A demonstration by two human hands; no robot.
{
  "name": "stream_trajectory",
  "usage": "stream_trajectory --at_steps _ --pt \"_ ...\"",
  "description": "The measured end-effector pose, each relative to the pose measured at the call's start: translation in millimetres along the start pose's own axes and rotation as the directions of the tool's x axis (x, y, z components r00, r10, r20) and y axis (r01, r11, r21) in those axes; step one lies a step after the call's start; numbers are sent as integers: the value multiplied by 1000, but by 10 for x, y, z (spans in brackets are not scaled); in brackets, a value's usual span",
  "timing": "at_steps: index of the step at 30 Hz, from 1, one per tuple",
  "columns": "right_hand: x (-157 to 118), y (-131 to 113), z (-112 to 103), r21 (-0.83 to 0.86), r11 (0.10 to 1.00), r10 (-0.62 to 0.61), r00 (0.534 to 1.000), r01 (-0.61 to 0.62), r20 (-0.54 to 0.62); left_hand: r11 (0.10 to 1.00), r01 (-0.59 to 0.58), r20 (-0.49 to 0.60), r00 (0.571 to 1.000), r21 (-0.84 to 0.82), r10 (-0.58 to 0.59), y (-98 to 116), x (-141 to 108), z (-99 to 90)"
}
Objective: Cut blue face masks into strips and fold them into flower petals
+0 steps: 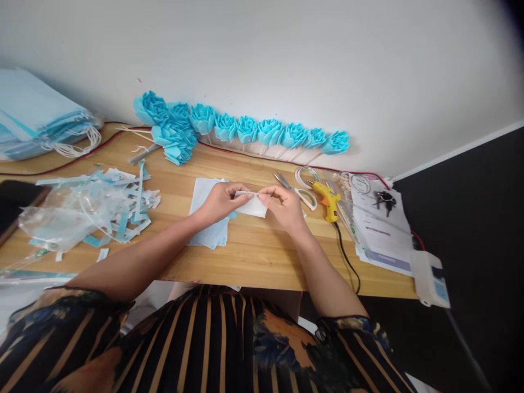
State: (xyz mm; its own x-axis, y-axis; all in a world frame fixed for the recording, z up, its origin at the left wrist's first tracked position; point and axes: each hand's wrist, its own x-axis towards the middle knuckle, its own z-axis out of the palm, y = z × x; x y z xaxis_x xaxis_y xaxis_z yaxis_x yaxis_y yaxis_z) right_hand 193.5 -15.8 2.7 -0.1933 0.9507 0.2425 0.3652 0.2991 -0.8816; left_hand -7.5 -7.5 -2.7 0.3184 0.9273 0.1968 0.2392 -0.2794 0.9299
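Between both hands, above the middle of the table, is a small pale sheet (252, 207), paper or thin fabric. My left hand (226, 197) pinches its upper left part, and my right hand (282, 203) pinches the upper right edge. The thumbs nearly meet along its top edge. Beneath my left wrist lies a stack of light blue sheets (210, 233), partly covered by the hand and forearm. Just beyond my right hand rest scissors with white handles (305, 197). A yellow glue gun (329, 202) is to their right.
Blue handmade flowers on sticks (248, 130) lean along the wall. Scraps and clear plastic (96, 207) are heaped at left, near a phone (18, 204) and piled blue sheets (41, 117). At right are papers (379, 229), keys (385, 201) and a power strip (429, 279).
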Motion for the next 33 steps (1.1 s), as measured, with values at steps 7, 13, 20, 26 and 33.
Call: stream_trajectory --at_steps 7,13,20,26,33 --pt "8 29 -3 49 999 16 993 -10 -115 999 43 142 989 -11 -41 -33 -9 29" --pt "11 59 -38 66 998 26 987 -16 -156 999 37 202 979 -23 -32 31 -15 -4" --pt "17 0 -48 74 997 27 990 -17 -139 1000 -1 263 965 -25 8 37 -19 -28" --pt "105 116 -207 159 971 187 982 -179 -39 978 -32 -109 994 -205 9 5 83 -187" --pt "98 307 -209 -207 964 197 969 -164 147 974 -25 -290 956 -224 -42 -162 189 -247"
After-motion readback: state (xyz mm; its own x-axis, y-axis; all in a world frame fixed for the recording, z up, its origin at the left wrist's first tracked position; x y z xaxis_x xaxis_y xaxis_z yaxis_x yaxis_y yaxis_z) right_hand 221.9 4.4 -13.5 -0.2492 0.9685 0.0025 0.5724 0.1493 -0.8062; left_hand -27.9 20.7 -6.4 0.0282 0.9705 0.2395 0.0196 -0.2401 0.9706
